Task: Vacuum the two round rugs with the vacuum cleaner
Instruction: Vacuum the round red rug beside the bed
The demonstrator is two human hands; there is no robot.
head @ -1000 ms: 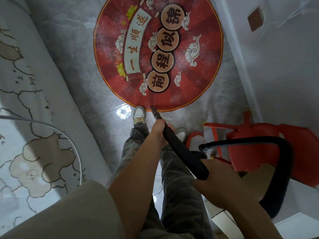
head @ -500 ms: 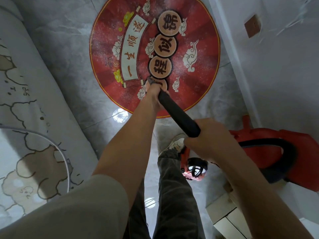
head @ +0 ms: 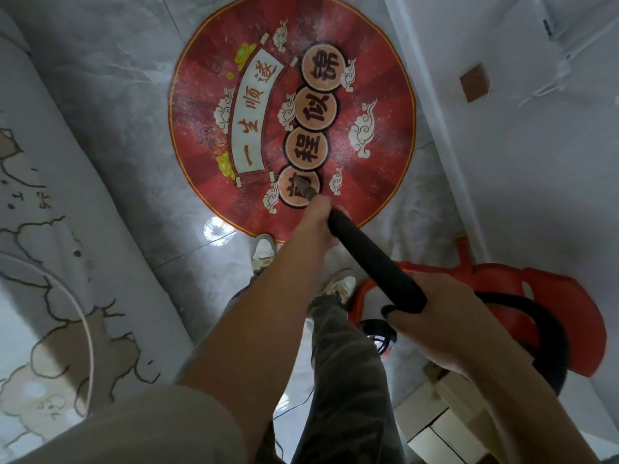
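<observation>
Left hand [head: 318, 217] curls round the wand [head: 371, 259] far end, right hand [head: 435, 316] round the near end. Nozzle [head: 306, 190] at the rug's [head: 368, 95] near part. Risks: suction bunches the rug; hose [head: 549, 326] snags the red thing [head: 562, 289] on the right.

I am watching through only one wide-angle head camera. It is looking forward and steeply down, near the left hand [head: 317, 218] and right hand [head: 435, 316], facing the round red rug [head: 375, 182] farther ahead.
</observation>
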